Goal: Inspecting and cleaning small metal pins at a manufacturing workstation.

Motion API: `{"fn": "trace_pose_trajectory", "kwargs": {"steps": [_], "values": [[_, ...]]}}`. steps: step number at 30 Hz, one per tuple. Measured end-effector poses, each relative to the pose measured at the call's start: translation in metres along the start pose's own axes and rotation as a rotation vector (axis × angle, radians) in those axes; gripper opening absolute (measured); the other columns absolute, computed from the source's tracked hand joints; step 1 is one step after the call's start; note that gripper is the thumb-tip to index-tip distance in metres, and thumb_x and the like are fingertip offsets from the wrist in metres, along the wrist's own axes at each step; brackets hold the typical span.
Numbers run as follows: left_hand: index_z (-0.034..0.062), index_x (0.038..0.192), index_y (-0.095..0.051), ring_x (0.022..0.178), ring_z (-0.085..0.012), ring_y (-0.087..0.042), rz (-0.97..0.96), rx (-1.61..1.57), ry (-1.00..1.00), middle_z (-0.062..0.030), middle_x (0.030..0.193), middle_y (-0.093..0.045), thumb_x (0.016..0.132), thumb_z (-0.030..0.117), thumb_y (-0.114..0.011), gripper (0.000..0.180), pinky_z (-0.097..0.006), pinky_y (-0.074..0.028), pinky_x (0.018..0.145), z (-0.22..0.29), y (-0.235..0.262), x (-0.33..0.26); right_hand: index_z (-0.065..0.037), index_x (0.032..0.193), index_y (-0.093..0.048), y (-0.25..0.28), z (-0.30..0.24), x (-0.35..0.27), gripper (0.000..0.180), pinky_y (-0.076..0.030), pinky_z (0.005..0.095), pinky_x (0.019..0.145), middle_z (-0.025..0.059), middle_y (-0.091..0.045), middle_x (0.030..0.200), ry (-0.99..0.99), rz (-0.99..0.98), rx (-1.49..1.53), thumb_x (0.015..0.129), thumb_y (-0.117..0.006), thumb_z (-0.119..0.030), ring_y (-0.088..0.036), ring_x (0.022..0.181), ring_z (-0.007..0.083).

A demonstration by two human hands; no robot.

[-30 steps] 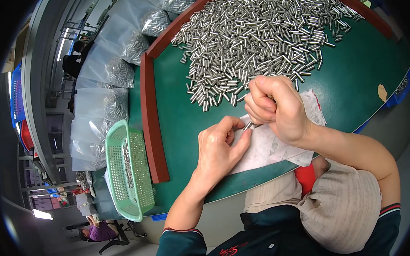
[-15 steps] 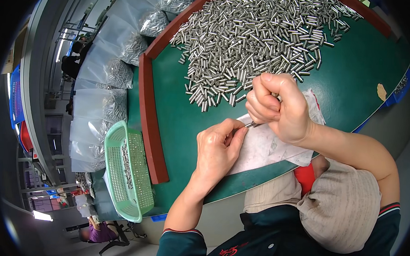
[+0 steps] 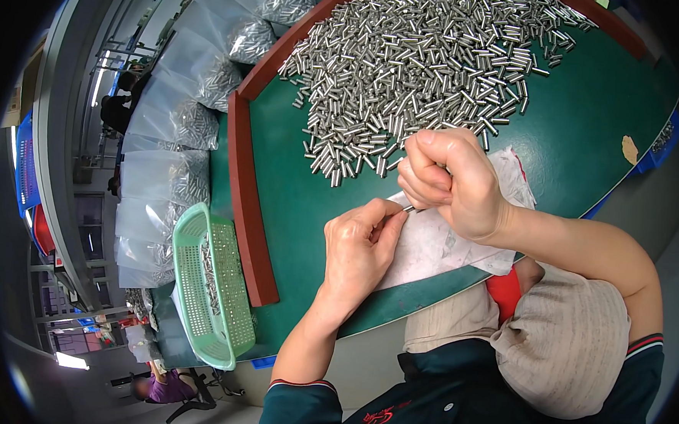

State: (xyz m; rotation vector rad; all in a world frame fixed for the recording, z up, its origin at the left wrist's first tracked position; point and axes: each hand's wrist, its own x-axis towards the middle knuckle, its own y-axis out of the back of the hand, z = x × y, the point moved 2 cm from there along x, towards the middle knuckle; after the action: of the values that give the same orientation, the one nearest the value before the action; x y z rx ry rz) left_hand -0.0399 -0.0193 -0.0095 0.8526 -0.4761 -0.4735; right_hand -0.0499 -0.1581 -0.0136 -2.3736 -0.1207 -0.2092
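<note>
Presently: left hand [image 3: 359, 251] and right hand [image 3: 447, 181] pinch one small metal pin [image 3: 409, 209] above white paper [image 3: 438, 240]; pin heap [image 3: 416, 70] beyond; one green basket [image 3: 214, 286] and several clear bags [image 3: 171, 119] left of it.

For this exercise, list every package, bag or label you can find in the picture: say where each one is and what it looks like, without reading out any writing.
Clear plastic bags: stacked in a row off the table's left edge, soft pouches filled with small silvery metal pieces.
Flat white bag: on the green table under both hands, crumpled and translucent, with a little red at its upper right corner.
No labels, signs or screens can be made out.
</note>
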Motion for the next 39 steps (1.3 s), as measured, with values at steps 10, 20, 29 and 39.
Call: {"fn": "trace_pose_trajectory", "kwargs": {"steps": [10,20,29,39], "values": [[0.0057,0.082,-0.049,0.053,-0.0044,-0.031,-0.167,-1.571,0.463,-0.0013,0.071,-0.046,0.082,0.009,-0.053,0.006,-0.016,-0.028,0.047,-0.025,0.016,0.003,-0.012,0.048,-0.025,-0.001,0.0,-0.001,0.04,-0.016,0.0244,0.039,-0.0038,-0.023,0.04,-0.007,-0.013,-0.009,0.086,-0.031,-0.024,-0.017,0.038,0.0074],[0.0008,0.097,-0.05,0.054,-0.0062,-0.036,-0.126,-1.649,0.6,-0.005,0.074,-0.048,0.085,0.011,-0.048,0.016,-0.018,-0.029,0.046,-0.035,0.015,0.006,-0.013,0.049,-0.025,-0.001,0.0,0.001,0.041,-0.015,0.0244,0.038,-0.0039,-0.022,0.038,-0.029,-0.016,0.034,0.087,-0.031,-0.027,-0.015,0.037,0.0076],[0.0038,0.072,-0.051,0.046,-0.0027,-0.024,0.105,-0.814,0.518,0.0061,0.053,-0.033,0.088,0.026,-0.048,0.028,-0.02,-0.02,0.042,-0.058,0.037,0.009,-0.013,0.049,-0.025,0.002,0.001,0.001,0.041,-0.014,0.0244,0.038,-0.0039,-0.022,0.039,-0.041,-0.023,0.031,0.087,-0.031,-0.028,-0.015,0.038,0.0076],[0.0015,0.076,-0.058,0.037,-0.014,-0.035,0.271,0.167,0.23,-0.0028,0.043,-0.036,0.068,0.013,-0.069,0.018,-0.029,-0.031,0.04,-0.052,0.024,0.015,-0.014,0.049,-0.025,0.001,0.0,0.002,0.041,-0.015,0.0243,0.039,-0.0039,-0.022,0.039,-0.048,-0.001,0.02,0.087,-0.032,-0.028,-0.015,0.038,0.0075]]}}
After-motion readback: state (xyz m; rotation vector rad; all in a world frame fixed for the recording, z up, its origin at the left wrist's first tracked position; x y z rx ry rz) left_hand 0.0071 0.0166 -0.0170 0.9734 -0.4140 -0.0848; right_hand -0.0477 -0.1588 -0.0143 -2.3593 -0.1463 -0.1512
